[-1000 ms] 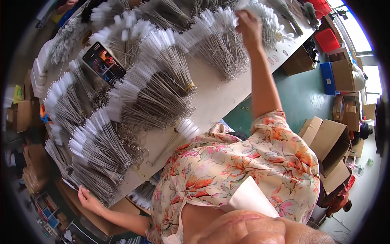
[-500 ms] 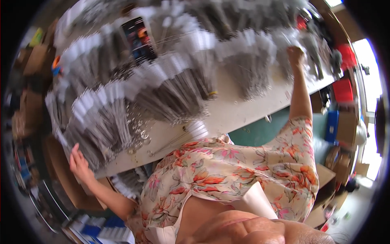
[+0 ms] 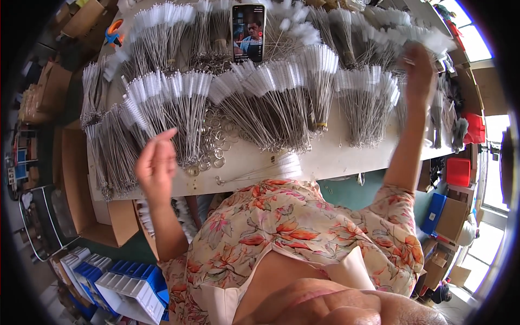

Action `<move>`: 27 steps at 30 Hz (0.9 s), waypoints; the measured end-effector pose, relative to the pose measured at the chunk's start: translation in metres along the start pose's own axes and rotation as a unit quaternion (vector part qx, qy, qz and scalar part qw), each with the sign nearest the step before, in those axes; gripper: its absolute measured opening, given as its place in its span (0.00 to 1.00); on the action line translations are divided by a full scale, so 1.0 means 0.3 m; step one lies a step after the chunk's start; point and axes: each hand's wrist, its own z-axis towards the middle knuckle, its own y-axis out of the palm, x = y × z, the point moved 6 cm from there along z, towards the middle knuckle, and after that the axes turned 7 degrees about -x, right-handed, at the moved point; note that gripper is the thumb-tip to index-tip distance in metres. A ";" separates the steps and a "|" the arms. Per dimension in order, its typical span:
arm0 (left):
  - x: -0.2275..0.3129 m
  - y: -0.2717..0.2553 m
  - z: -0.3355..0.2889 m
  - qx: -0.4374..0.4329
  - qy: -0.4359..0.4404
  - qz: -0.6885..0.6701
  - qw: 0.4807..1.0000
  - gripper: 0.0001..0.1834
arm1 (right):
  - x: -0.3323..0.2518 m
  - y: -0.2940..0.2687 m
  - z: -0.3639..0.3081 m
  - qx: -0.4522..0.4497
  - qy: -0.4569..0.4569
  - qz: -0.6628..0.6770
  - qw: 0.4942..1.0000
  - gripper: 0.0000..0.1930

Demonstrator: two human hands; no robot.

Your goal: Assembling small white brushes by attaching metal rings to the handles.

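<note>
Thin wire brushes with white bristle heads lie in rows on the table point(image 3: 346, 162). My left hand point(image 3: 157, 168) hovers over the front edge at the left, beside a bundle of brushes point(image 3: 192, 114); its fingers are loosely stretched and nothing shows in them. At the far right my raised right hand point(image 3: 420, 70) is closed and smeared by motion. White bristle heads point(image 3: 435, 40) at its fingers blur with it, so it seems to grip some brushes. Metal rings point(image 3: 216, 154) are scattered between the front bundles. A few brushes point(image 3: 284, 167) lie crosswise near my body.
A phone point(image 3: 248, 33) stands upright among the back bundles, its screen lit. Orange-handled scissors point(image 3: 114, 33) lie at the far left corner. An open cardboard box point(image 3: 86, 189) stands left of the table, with blue and white bins point(image 3: 130, 290) below. Red containers point(image 3: 459, 171) are at the right.
The view has turned and steadied. My left hand has come up from the table's left edge, over the front bundles. The right hand stays at the far right, with white bristles blurred beside it.
</note>
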 end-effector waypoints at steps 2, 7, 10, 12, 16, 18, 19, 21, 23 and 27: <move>0.003 0.096 0.014 -0.038 0.049 0.011 0.998 0.13 | -0.146 0.401 -0.131 -0.196 0.057 0.200 0.958 0.11; 0.026 0.293 0.083 -0.055 0.155 0.008 0.986 0.12 | -0.546 0.806 -0.518 -0.443 0.169 0.440 0.763 0.15; 0.063 0.242 0.063 -0.015 0.260 0.178 0.949 0.09 | -0.660 0.725 -0.503 -0.341 -0.141 0.406 0.836 0.19; 0.132 0.202 0.053 0.068 0.322 0.163 0.930 0.07 | -0.573 0.727 -0.481 -0.314 -0.106 0.335 0.882 0.18; 0.042 0.246 0.044 -0.012 0.151 -0.095 0.984 0.06 | -0.477 0.835 -0.530 -0.343 0.130 0.518 0.773 0.14; 0.074 0.304 0.025 -0.031 0.353 0.119 0.928 0.14 | -0.493 0.864 -0.559 -0.255 0.294 0.701 0.598 0.11; 0.093 0.332 0.009 0.015 0.403 0.232 0.885 0.16 | -0.483 0.856 -0.553 -0.242 0.326 0.743 0.532 0.09; 0.115 0.324 0.018 -0.023 0.414 0.289 0.863 0.19 | -0.463 0.828 -0.517 -0.198 0.317 0.782 0.499 0.08; 0.153 0.278 0.022 -0.029 0.427 0.311 0.849 0.27 | -0.453 0.762 -0.456 -0.224 0.268 0.760 0.547 0.08; 0.234 0.162 0.109 -0.022 0.350 0.029 0.936 0.52 | -0.487 0.683 -0.485 -0.444 0.108 0.323 0.829 0.06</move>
